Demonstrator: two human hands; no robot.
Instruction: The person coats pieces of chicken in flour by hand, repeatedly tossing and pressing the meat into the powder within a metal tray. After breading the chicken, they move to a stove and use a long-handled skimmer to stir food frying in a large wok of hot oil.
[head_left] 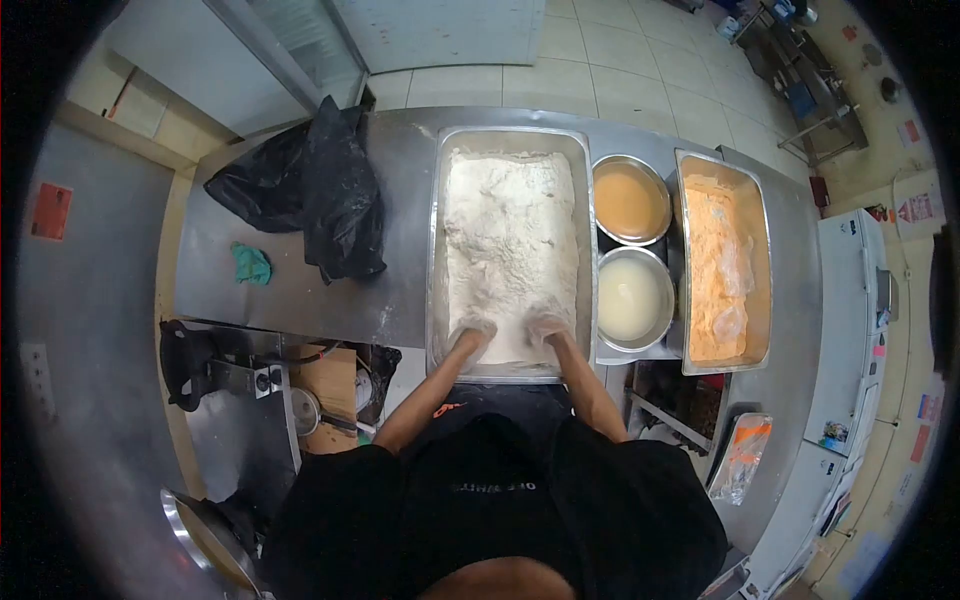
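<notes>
A deep steel tray (436, 230) full of white flour (510, 230) stands in front of me on the metal table. The flour is heaped and lumpy toward the far side and smoother near me. My left hand (478, 332), in a clear plastic glove, presses into the flour at the near left. Close to the near right, my right hand (546, 327) is also gloved and dips into the same flour. Flour hides the fingers of both hands, so I cannot make out whether they hold anything.
Right of the tray are a bowl of orange liquid (630, 200), a bowl of pale liquid (632, 300) and a steel tray of orange-coated food (716, 270). Black plastic bags (335, 195) and a crumpled green cloth (251, 264) lie left on the metal table (400, 180).
</notes>
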